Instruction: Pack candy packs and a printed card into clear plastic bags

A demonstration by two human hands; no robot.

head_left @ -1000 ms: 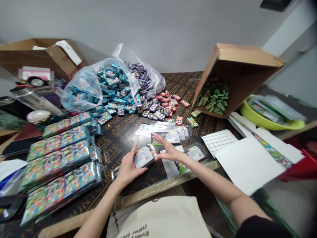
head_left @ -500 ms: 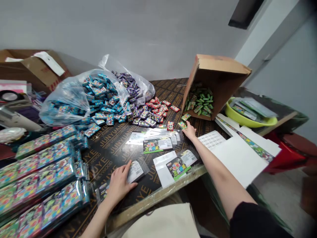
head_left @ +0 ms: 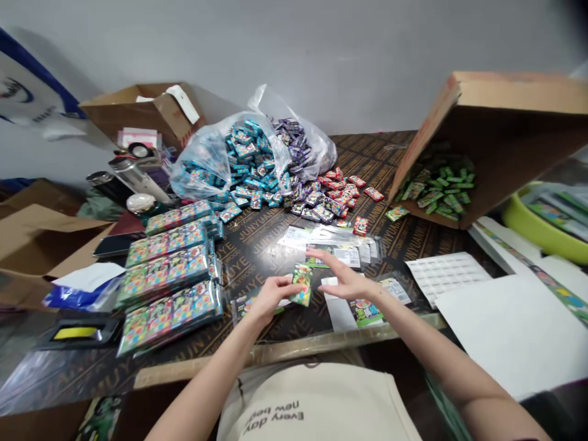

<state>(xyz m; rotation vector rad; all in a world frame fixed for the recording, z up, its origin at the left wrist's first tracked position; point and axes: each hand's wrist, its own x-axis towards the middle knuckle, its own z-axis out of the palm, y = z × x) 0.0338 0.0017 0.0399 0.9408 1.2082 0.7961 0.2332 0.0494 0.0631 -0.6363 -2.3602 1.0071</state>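
Observation:
My left hand (head_left: 272,299) pinches a small green candy packet (head_left: 302,285) between thumb and fingers, upright above the table. Just to its right, my right hand (head_left: 343,280) is open and holds nothing, its fingers apart and pointing left. Beneath my left hand lies a clear printed bag (head_left: 243,306), partly covered. Under my right hand are a white-backed sleeve and a printed header bag (head_left: 367,312). Farther back is a stack of clear printed bags (head_left: 346,256). A red packet (head_left: 361,225) and another green packet (head_left: 396,213) lie loose behind them.
Packed candy strips (head_left: 169,306) are piled at left. Behind, plastic bags (head_left: 202,174) spill blue and purple packets beside red ones. A tipped carton (head_left: 519,92) holds green packets at right. Label sheets (head_left: 452,275), white card (head_left: 509,324) and a yellow basin (head_left: 523,220) stand nearby.
My right hand has come back from the green packets near the carton to the front. A green packet is now in my left hand, which has let go of the bag. The view has turned left.

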